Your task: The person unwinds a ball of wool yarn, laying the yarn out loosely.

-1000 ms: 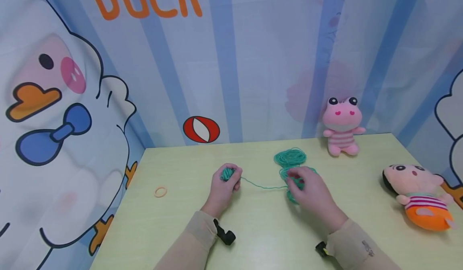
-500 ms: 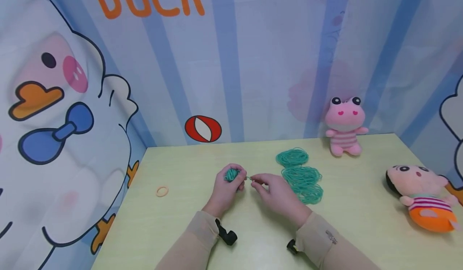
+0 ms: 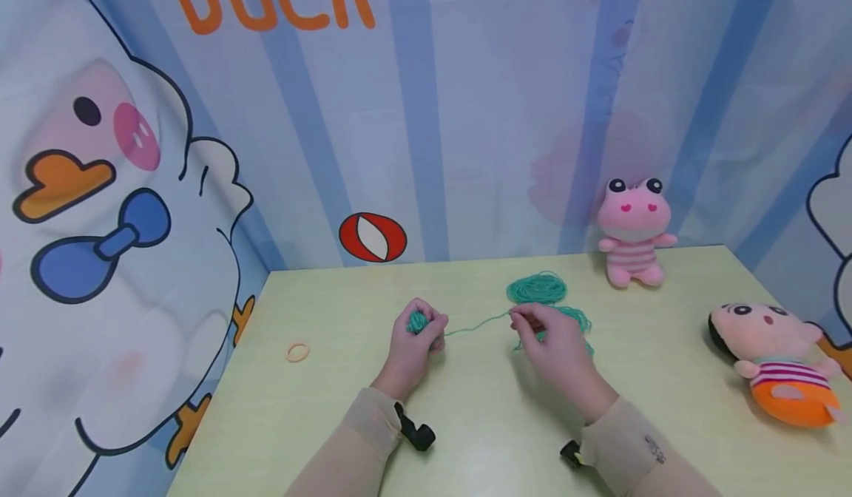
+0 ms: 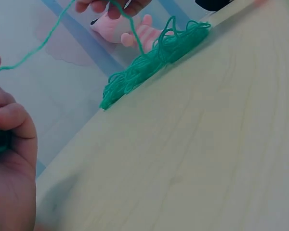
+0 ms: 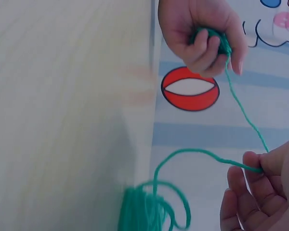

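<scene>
My left hand [image 3: 411, 345] grips a small wound ball of green yarn [image 3: 418, 322], its fingers curled round it. From that ball a single strand [image 3: 475, 327] runs across to my right hand [image 3: 558, 349], which pinches it between thumb and fingertips. In the right wrist view the strand [image 5: 197, 150] continues past the pinch and drops in loops to the loose yarn pile [image 5: 139, 211] on the table. Seen from above, this loose yarn [image 3: 536, 288] lies in several flat coils, partly hidden behind my right hand.
An orange-pink ring [image 3: 297, 352] lies on the pale table [image 3: 253, 416] at the left. A pink frog plush [image 3: 634, 231] sits at the back right, and a doll plush [image 3: 775, 364] lies at the right side. A printed curtain [image 3: 486, 112] hangs behind the table.
My right hand moved from over the coils to close beside the left hand, then back right, pinching the strand. The left hand stays nearly in place with the ball.
</scene>
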### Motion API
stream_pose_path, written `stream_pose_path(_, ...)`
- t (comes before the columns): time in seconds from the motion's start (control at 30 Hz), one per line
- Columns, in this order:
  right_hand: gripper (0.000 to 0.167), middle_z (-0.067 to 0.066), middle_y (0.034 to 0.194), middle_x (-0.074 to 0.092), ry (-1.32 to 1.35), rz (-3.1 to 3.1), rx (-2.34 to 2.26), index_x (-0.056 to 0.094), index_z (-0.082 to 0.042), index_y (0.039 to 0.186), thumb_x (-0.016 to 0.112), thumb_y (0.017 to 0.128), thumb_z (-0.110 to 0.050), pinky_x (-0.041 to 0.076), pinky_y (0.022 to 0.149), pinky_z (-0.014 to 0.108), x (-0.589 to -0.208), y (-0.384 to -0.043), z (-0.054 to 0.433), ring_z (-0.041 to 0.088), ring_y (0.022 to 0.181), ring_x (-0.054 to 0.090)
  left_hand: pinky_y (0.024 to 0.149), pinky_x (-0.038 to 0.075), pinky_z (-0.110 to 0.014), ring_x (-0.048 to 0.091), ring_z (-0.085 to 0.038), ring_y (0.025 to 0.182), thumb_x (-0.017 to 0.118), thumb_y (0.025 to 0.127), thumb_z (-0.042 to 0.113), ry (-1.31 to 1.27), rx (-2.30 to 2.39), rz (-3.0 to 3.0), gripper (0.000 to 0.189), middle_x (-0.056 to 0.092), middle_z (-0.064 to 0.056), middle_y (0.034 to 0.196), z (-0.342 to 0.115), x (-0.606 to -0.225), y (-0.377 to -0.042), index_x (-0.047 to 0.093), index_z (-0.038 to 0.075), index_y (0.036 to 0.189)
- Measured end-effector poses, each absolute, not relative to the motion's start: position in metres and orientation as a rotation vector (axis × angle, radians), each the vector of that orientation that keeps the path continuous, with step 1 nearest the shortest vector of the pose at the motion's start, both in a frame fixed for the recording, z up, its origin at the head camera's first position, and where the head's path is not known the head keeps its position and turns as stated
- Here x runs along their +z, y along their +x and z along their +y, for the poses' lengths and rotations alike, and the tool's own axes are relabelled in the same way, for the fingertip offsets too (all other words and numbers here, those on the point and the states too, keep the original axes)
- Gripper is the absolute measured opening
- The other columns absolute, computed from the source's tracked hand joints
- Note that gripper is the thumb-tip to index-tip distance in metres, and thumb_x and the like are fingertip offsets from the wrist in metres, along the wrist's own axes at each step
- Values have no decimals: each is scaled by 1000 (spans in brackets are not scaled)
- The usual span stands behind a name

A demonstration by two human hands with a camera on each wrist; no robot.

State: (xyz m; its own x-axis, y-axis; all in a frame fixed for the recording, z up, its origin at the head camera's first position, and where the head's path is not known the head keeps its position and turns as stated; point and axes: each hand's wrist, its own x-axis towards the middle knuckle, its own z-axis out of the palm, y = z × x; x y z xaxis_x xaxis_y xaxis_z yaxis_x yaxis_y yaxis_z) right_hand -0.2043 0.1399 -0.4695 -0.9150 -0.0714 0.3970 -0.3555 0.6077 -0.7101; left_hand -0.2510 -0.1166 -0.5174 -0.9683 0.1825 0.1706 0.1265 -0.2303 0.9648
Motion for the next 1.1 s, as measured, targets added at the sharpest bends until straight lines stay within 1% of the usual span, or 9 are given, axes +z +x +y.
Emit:
stream_pose_path(0.1, 17, 5, 99, 83, 300, -2475, 1184, 80, -3, 118, 70, 107, -11, 62, 77, 26, -468, -201, 155, 20, 88, 76, 60, 41, -25, 46, -15, 63, 68, 109, 15, 413, 2398, 1930, 23, 54, 3, 81, -118, -517, -250, 48, 15, 97)
stream_pose_path(0.27, 16, 5, 98, 82, 227, -2469, 1139, 81, -4, 118, 71, 107, -12, 60, 77, 23, -467, -196, 178, 18, 87, 74, 58, 41, -26, 46, -15, 61, 69, 109, 20, 407, 2438, 1943, 17, 50, 2, 75, -119, -518, -251, 55, 14, 104)
stream_pose_path(0.4, 19, 6, 99, 82, 163, -2498, 1120, 80, -5, 121, 69, 109, -16, 57, 75, 20, -467, -192, 193, 14, 86, 71, 58, 42, -26, 49, -15, 61, 69, 110, 23, 347, 2481, 1971, 16, 53, 1, 72, -118, -519, -252, 59, 11, 105)
stream_pose_path(0.47, 21, 6, 100, 82, 129, -2515, 1108, 80, -5, 122, 68, 109, -18, 56, 74, 20, -467, -190, 201, 12, 86, 69, 59, 44, -26, 51, -15, 61, 68, 110, 24, 288, 2491, 2002, 20, 56, 0, 73, -117, -519, -253, 60, 6, 107)
stream_pose_path(0.57, 23, 6, 101, 81, 93, -2543, 1081, 79, -6, 123, 67, 110, -21, 55, 74, 19, -469, -188, 212, 9, 86, 67, 60, 47, -24, 54, -14, 62, 68, 110, 27, 173, 2493, 2039, 32, 59, 1, 75, -116, -518, -253, 61, -4, 112)
stream_pose_path(0.67, 25, 6, 100, 81, 68, -2570, 1058, 79, -6, 124, 65, 111, -24, 54, 74, 20, -471, -186, 223, 9, 84, 66, 59, 47, -22, 54, -13, 63, 67, 111, 30, 98, 2491, 2072, 42, 61, 2, 77, -116, -517, -253, 59, -10, 117)
stream_pose_path(0.8, 29, 9, 102, 82, 35, -2645, 1027, 78, -5, 124, 62, 113, -28, 55, 75, 26, -474, -187, 238, 16, 87, 69, 57, 41, -23, 48, -14, 58, 66, 112, 34, 116, 2506, 2113, 40, 52, 3, 69, -117, -518, -252, 59, -5, 108)
stream_pose_path(0.93, 31, 14, 108, 82, 20, -2782, 956, 78, -4, 123, 62, 112, -27, 56, 75, 37, -478, -188, 251, 26, 92, 73, 57, 37, -24, 42, -15, 55, 67, 111, 33, 156, 2548, 2122, 33, 43, 5, 64, -118, -520, -253, 56, 7, 96)
stream_pose_path(1.1, 29, 17, 113, 82, 2, -2974, 925, 80, -5, 121, 63, 110, -26, 59, 81, 50, -480, -191, 256, 32, 98, 75, 57, 42, -24, 47, -14, 56, 73, 108, 30, 189, 2568, 2098, 29, 50, 4, 65, -119, -521, -254, 55, 13, 92)
